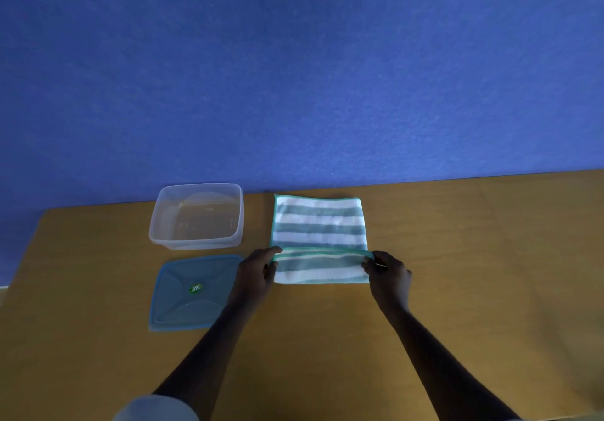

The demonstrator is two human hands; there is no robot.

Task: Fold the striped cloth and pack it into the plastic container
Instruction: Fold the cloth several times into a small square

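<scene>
Cloth (318, 224) edge between both hands' fingers (273, 252)

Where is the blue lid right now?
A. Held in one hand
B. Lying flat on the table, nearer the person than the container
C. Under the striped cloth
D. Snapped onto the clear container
B: the blue lid lies flat on the table, on the near side of the open container.

A blue lid (196, 291) with a small green sticker (196, 288) lies flat near the left edge of the brown desk (474, 257). A blue wall (294, 77) rises behind the desk's far edge.
</scene>
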